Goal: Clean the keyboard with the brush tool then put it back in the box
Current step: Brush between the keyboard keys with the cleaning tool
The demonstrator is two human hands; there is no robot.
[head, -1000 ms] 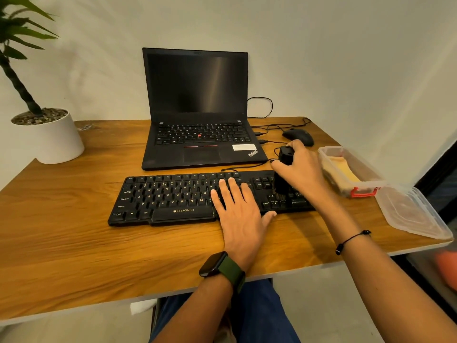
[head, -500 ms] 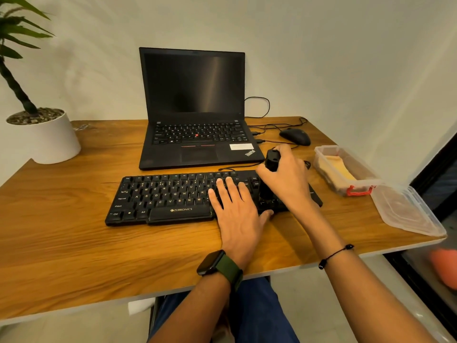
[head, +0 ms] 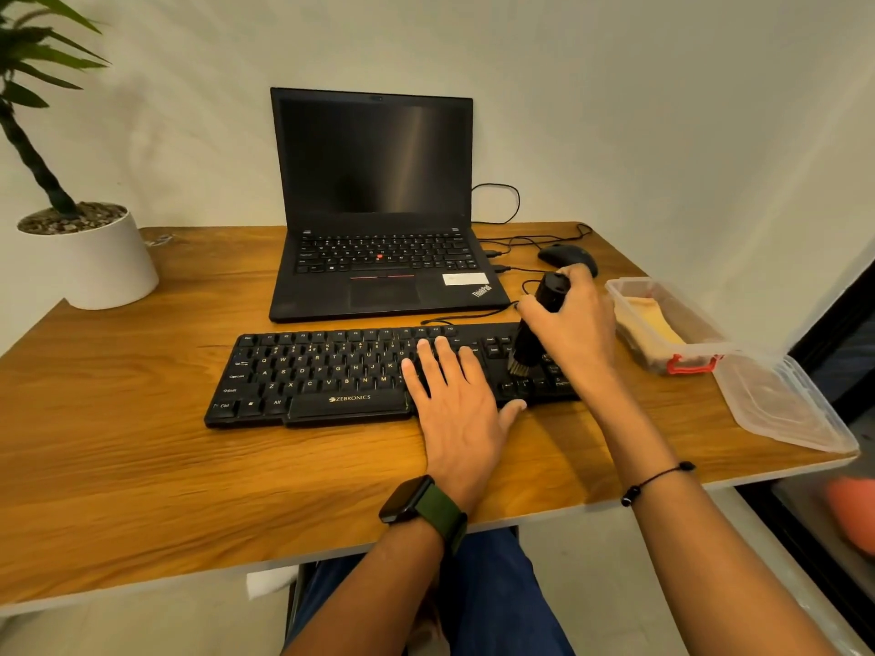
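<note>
My right hand (head: 570, 319) is wrapped around the black barrel of the brush tool (head: 537, 324), fingers curled shut on its upper half, holding it nearly upright with a slight lean. Its pale bristles (head: 519, 369) touch the keys at the right end of the black Zebronics keyboard (head: 331, 376). My left hand (head: 454, 400) lies flat with fingers spread, pressing on the keys at about nine o'clock from the brush and gripping nothing.

The brush looks light and rigid in the handle, soft at the tip, so I judge a loose grip high on the barrel lets the bristles flex between keys. The keyboard looks light enough to slide on the wooden desk (head: 142, 447), hence the steadying palm.

The clear plastic box (head: 629, 295) with red latch sits open at three o'clock from the brush, its lid (head: 781, 404) lying just beside it at about five o'clock. A laptop (head: 379, 205) stands at twelve o'clock behind the keyboard.
</note>
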